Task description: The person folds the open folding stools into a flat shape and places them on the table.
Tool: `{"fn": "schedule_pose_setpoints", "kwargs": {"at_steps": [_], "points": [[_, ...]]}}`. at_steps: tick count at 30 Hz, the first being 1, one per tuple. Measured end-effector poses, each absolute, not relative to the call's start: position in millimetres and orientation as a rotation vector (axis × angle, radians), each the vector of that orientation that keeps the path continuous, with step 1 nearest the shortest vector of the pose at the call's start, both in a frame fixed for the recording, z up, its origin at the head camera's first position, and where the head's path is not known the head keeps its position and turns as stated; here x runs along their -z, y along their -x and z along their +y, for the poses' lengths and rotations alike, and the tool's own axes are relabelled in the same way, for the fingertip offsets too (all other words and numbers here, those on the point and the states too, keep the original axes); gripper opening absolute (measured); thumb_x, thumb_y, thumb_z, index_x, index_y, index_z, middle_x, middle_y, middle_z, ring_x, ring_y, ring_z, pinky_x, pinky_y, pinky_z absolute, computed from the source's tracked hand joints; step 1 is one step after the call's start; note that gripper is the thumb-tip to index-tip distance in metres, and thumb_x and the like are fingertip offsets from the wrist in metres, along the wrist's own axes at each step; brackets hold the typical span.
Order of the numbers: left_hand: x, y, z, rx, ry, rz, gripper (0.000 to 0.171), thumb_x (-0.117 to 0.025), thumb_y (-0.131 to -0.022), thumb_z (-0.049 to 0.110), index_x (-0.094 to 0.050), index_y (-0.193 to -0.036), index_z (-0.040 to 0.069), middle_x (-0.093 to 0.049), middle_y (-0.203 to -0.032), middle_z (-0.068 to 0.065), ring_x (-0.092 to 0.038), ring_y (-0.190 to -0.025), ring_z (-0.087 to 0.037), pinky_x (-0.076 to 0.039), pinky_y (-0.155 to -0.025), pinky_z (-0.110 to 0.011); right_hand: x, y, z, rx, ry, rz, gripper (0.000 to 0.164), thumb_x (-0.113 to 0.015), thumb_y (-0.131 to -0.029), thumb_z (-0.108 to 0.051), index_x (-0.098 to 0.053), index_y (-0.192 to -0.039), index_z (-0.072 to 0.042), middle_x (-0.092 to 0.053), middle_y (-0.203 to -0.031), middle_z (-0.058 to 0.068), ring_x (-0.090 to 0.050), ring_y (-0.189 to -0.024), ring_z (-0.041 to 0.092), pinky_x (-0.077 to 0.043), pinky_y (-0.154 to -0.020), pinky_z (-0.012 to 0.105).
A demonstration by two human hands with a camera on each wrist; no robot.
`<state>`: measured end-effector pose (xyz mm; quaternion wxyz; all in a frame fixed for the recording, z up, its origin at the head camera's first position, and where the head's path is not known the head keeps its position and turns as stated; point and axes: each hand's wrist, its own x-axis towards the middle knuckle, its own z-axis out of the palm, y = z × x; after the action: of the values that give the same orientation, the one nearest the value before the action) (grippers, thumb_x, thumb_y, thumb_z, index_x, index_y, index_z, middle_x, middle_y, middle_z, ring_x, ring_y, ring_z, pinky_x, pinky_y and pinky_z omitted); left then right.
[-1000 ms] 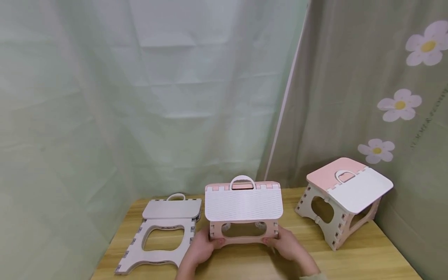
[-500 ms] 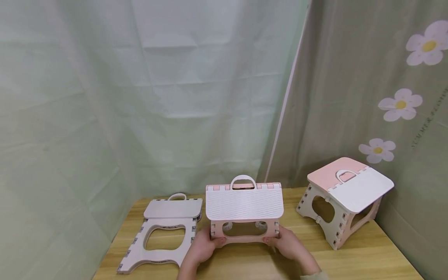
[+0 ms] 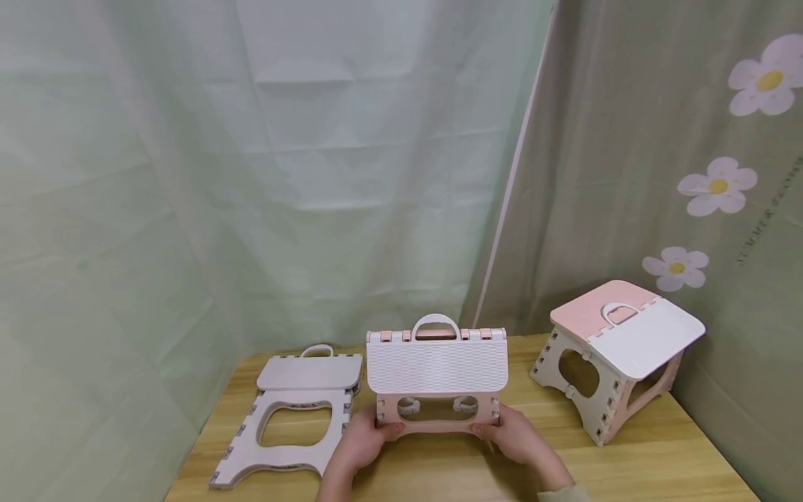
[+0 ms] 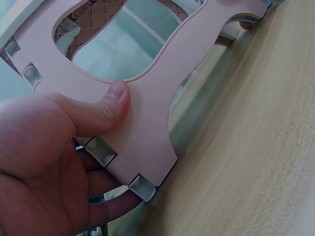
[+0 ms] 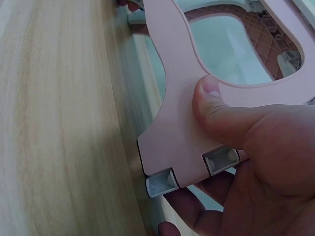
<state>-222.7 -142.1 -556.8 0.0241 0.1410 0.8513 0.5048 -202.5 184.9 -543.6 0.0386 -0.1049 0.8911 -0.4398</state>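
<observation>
My left hand (image 3: pixel 364 440) and right hand (image 3: pixel 512 438) pinch the stool (image 3: pixel 437 366) by its 2 lower sides, thumbs in front, fingers behind, probably to steady it evenly.

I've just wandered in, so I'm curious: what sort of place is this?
Probably a curtained-off work corner: a pale green curtain, a flower-print curtain and a wood-grain table bearing three folding stools.

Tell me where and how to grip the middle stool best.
Likely by the lower side edges of its pink leg panel, one hand from each side, as the left hand and right hand pinch it now: thumbs in front, fingers behind. The flat panel faces the near side; the white seat half covers its upper part.
</observation>
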Motion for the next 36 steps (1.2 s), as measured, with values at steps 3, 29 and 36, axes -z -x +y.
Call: {"fn": "schedule_pose_setpoints", "kwargs": {"at_steps": [3, 29, 36], "points": [[557, 222, -143, -1.579, -0.44, 2.615, 0.028, -0.082, -0.094, 0.02, -0.072, -0.107, -0.003, -0.072, -0.095, -0.006, -0.062, -0.082, -0.018, -0.053, -0.076, -0.038, 545, 203, 185, 1.367, 0.312, 2.715, 0.025, -0.08, -0.096, -0.029, -0.072, -0.109, -0.01, -0.069, -0.096, 0.003, -0.057, -0.086, 0.022, -0.047, -0.075, 0.041], [554, 223, -154, -1.595, -0.425, 2.559, 0.037, -0.09, -0.084, 0.027, -0.075, -0.107, 0.001, -0.074, -0.094, -0.001, -0.064, -0.081, -0.016, -0.054, -0.072, -0.033, 550, 208, 195, 1.445, 0.277, 2.624, 0.05, -0.087, -0.092, -0.032, -0.068, -0.126, -0.001, -0.073, -0.112, 0.006, -0.063, -0.099, 0.021, -0.051, -0.085, 0.04], [542, 220, -159, -1.771, -0.308, 2.562, 0.052, -0.096, -0.079, 0.015, -0.062, -0.115, -0.001, -0.066, -0.105, -0.009, -0.063, -0.097, -0.026, -0.056, -0.077, -0.038, 543, 206, 211, 1.601, 0.222, 2.515, 0.072, -0.092, -0.086, -0.015, -0.048, -0.138, 0.007, -0.068, -0.112, 0.015, -0.065, -0.102, 0.029, -0.053, -0.085, 0.043]]}}
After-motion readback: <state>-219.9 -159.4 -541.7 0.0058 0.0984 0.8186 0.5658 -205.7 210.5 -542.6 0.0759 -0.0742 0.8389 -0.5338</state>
